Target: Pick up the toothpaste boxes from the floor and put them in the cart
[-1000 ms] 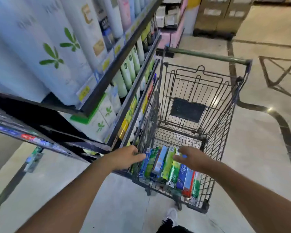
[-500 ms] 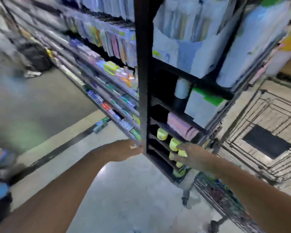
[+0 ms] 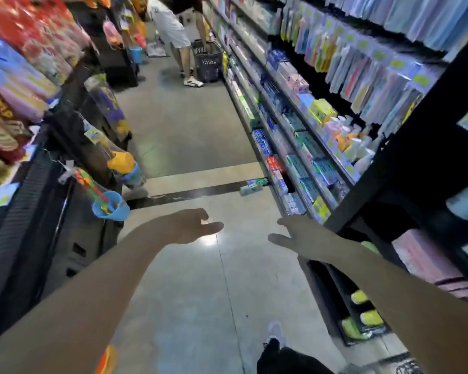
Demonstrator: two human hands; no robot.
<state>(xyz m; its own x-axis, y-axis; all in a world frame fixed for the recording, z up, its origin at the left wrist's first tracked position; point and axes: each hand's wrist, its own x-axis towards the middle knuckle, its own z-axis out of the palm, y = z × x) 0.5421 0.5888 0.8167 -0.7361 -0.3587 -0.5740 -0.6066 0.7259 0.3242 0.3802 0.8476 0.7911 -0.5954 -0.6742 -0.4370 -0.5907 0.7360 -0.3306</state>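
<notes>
Toothpaste boxes (image 3: 251,187), two, green-white, lie across the aisle floor (image 3: 189,279); I see my left hand (image 3: 191,226) and right hand (image 3: 297,238) empty, fingers loose.

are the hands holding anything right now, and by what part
Nothing is held. The left hand and right hand are both open and empty; two toothpaste boxes lie on the floor ahead.

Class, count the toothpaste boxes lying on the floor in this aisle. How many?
2. One box lies at the foot of the right-hand shelf; the other lies just in front of it on the dark floor stripe. Others may be out of view.
</notes>
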